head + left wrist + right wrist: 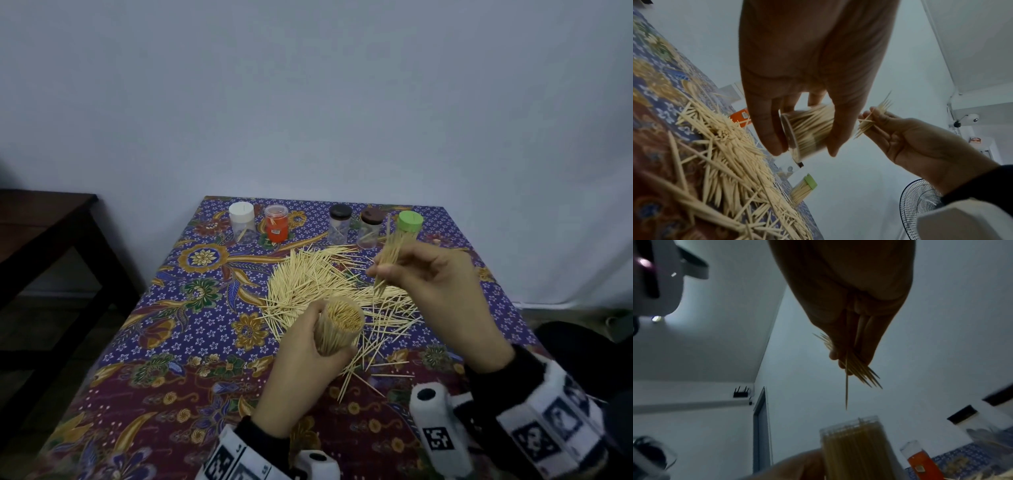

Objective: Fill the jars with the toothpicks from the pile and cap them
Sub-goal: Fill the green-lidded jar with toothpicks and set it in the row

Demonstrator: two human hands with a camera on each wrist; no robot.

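Open jar (337,325): being held above the near edge of the pile, packed full of toothpicks standing on end, mouth uncapped and tipped a little toward the right
Left hand (305,359): wrapping its grip round the side of the open jar, fingers and thumb curling on the clear wall
Bundle (388,260): a small sheaf of toothpicks sticking out above and below the fingers, one pick hanging lower than the others in the right wrist view
Right hand (442,284): pinching the bundle in a narrow grip, raised above the pile, to the right of and beyond the open jar
Pile (318,284): loose toothpicks lying spread across the middle of the surface
Capped jars: standing in a row along the far edge, white-lidded jar (242,222), orange jar (276,223), two dark-lidded jars (340,224) (370,228), green-lidded jar (409,226)
Surface (164,342): wearing a blue and maroon floral cloth
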